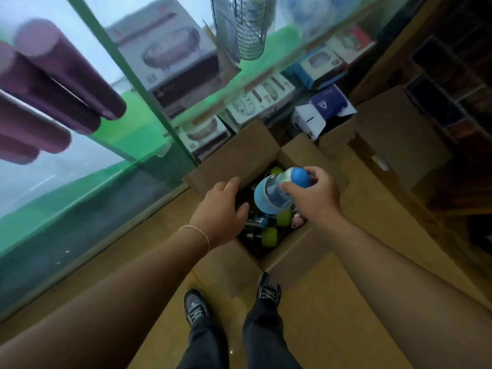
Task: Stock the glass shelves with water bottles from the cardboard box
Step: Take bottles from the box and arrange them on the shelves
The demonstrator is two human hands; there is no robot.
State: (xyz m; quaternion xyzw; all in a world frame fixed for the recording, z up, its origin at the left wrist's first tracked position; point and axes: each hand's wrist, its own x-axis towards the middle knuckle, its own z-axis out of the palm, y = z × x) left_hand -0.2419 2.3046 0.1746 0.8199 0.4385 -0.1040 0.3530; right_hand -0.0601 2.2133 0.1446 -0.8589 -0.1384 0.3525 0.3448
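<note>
An open cardboard box stands on the floor in front of my feet. Inside it lie several bottles with green, pink and blue caps. My right hand grips a clear water bottle with a blue cap and blue base, held just above the box opening. My left hand hovers over the box's left edge with fingers relaxed, holding nothing. Glass shelves with green edges rise on the left; purple bottles stand on an upper shelf.
Boxed goods fill the shelves behind the glass. A wire mesh basket hangs at top centre. Blue and white cartons sit beyond the box. More cardboard boxes and a dark wooden rack line the right side.
</note>
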